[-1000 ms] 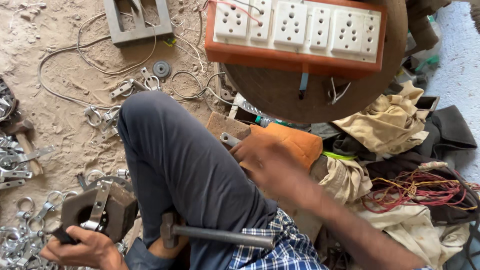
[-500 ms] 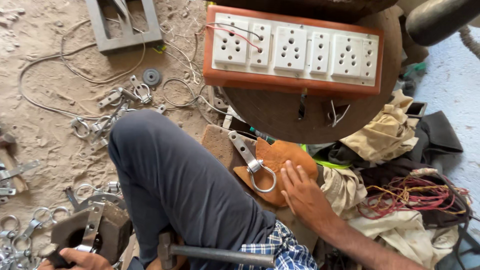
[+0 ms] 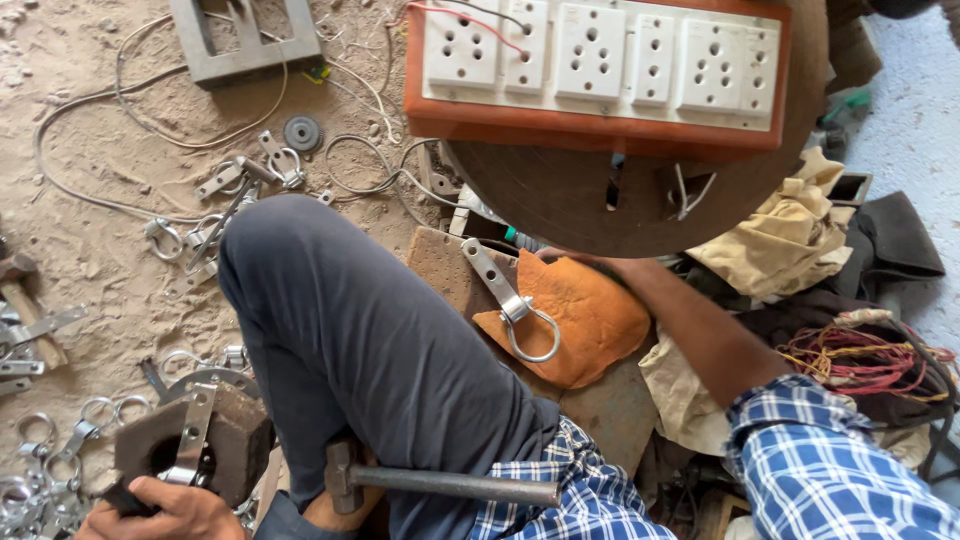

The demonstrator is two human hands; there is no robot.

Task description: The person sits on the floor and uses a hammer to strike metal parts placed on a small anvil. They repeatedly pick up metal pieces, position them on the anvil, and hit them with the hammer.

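The left hand (image 3: 165,505) was clamped on a heavy iron block (image 3: 190,445) with a metal strap (image 3: 192,432) standing in its hole, low on the sandy floor (image 3: 90,230). It looked rigid and weighty, best gripped underneath. The right hand was hidden behind the round board (image 3: 620,200); I couldn't tell its grip.

A sandy dirt floor (image 3: 90,200) was seen, lit by daylight. A round brown wooden table (image 3: 560,200) was placed above the hands, with an orange socket board (image 3: 600,70) on it. Grey concrete (image 3: 915,120) was visible far right.
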